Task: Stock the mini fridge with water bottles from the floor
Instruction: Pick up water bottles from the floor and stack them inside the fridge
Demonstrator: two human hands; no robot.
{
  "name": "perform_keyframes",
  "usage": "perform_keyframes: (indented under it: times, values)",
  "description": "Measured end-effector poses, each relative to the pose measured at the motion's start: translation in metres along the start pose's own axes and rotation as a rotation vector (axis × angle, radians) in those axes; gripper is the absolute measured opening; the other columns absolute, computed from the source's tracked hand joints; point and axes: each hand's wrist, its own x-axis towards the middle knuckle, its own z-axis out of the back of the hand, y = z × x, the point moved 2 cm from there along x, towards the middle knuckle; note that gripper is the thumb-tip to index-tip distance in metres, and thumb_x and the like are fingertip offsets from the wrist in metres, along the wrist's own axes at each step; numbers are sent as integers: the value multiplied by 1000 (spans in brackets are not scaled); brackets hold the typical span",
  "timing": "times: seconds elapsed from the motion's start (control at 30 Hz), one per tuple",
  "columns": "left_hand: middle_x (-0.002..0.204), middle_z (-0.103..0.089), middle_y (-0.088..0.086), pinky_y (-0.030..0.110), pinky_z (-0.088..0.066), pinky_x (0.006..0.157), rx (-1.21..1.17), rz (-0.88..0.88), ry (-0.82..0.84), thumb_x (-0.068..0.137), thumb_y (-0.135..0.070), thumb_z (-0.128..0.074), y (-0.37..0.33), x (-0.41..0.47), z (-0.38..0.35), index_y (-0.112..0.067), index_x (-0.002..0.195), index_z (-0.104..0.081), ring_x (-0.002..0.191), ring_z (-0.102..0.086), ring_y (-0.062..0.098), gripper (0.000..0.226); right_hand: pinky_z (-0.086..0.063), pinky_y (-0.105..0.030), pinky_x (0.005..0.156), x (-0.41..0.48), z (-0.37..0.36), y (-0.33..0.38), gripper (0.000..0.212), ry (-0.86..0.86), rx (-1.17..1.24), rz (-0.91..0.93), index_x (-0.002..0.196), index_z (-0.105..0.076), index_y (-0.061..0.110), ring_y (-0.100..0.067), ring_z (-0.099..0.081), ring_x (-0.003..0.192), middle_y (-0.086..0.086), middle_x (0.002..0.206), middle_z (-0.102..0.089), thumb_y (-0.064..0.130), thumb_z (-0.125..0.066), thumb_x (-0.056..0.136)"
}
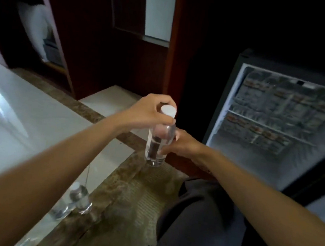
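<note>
Head view: we are facing the open black mini fridge with white interior [230,102], its wire shelves already holding rows of bottles. We are holding the clear plastic water bottle with white cap [158,140] upright above the floor, left hand [148,114] clasping the cap, right hand [183,145] wrapping the body, probably steadying it for shelving. Two similar clear bottles [75,200] are waiting on the floor.

Just the one head cam, looking forward and down, close above both hands. Open mini fridge [278,123] sits right of them.
</note>
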Motion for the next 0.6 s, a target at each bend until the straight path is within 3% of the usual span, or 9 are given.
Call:
perform_keyframes:
  times: [0.1, 0.2, 0.3, 0.37, 0.43, 0.5, 0.6]
  values:
    - [79, -59, -6, 8, -44, 58, -45, -31, 111, 74, -7, -66, -24, 41, -21, -15, 85, -63, 65, -53, -5, 13, -47, -18, 79, -2, 41, -18, 59, -117, 87, 26, 119, -52, 22, -12, -55, 106, 0, 115, -60, 1, -74, 69]
    - [71, -61, -11, 14, -44, 60, -21, -50, 146, 72, -10, -67, -39, 79, -49, -18, 85, -66, 63, -54, -2, 15, -49, -23, 79, 1, 77, -45, 60, -299, 156, 15, 119, -54, 14, -16, -58, 102, -5, 110, -63, -3, -75, 65]
    - [68, -64, -11, 19, -46, 60, 110, -71, 46, 69, -22, -71, -45, 113, -88, -24, 81, -66, 67, -59, 4, 13, -52, -29, 78, 8, 105, -77, 58, -469, 90, -54, 115, -54, 9, -17, -63, 94, -5, 101, -66, 6, -80, 62]
    - [79, -64, -1, 26, -46, 63, 154, -50, -37, 69, -28, -71, -47, 134, -119, -23, 76, -61, 76, -60, 17, 13, -52, -38, 84, 13, 120, -99, 70, -597, -3, -126, 121, -48, 10, -22, -61, 101, -7, 108, -64, 18, -82, 60]
    - [75, -58, 1, 25, -41, 57, 154, -20, -35, 70, -29, -70, -48, 155, -147, -19, 70, -55, 75, -55, 21, 18, -50, -38, 84, 16, 131, -118, 80, -676, -7, -161, 127, -39, 12, -21, -57, 103, -4, 112, -59, 23, -83, 62]
    - [65, -49, -2, 25, -38, 52, 133, 22, 29, 71, -26, -69, -48, 174, -168, -15, 69, -55, 72, -51, 20, 18, -48, -32, 79, 16, 142, -133, 79, -681, 23, -171, 128, -36, 14, -15, -53, 97, 1, 106, -53, 25, -82, 64]
    - [71, -54, -5, 27, -50, 58, 56, 49, 145, 71, -22, -71, -38, 199, -189, -16, 80, -63, 76, -59, 19, 13, -50, -25, 77, 23, 163, -161, 49, -529, 108, -163, 103, -46, 26, -9, -54, 89, 11, 90, -52, 11, -78, 70]
